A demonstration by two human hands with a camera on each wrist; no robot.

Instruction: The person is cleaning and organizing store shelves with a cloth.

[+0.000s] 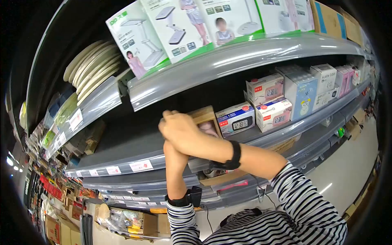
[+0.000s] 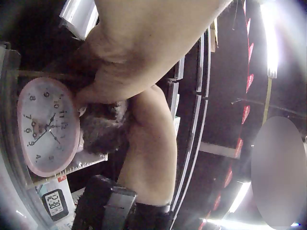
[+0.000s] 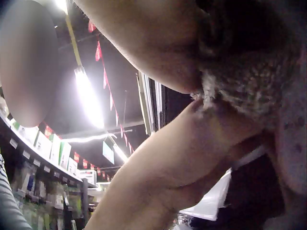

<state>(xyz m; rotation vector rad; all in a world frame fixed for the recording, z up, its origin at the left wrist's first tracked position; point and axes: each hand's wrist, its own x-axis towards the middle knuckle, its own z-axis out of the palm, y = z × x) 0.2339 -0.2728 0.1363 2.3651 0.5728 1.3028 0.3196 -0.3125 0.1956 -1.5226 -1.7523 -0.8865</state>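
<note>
In the head view my right hand [image 1: 181, 130] crosses over my left wrist, its fingers curled. My left hand is mostly hidden behind it there. Both wrist views show a grey, fuzzy cloth [image 2: 108, 127] bunched between the hands, the right palm [image 3: 148, 38] bent round it. The left hand [image 2: 115, 72] bends over the cloth from above in its own wrist view. Right beside the hands stands a pink oval alarm clock [image 2: 48, 127] with a white dial, in an open cardboard box [image 1: 202, 114] on the shelf.
Boxed digital clocks [image 1: 237, 118] and more alarm clock boxes [image 1: 300, 90] line the shelf to the right. Lamp boxes [image 1: 183, 26] stand above, behind a clear shelf edge [image 1: 228, 57]. Stacked pale discs [image 1: 92, 67] lie upper left. Price tags [image 1: 141, 165] run along the front edge.
</note>
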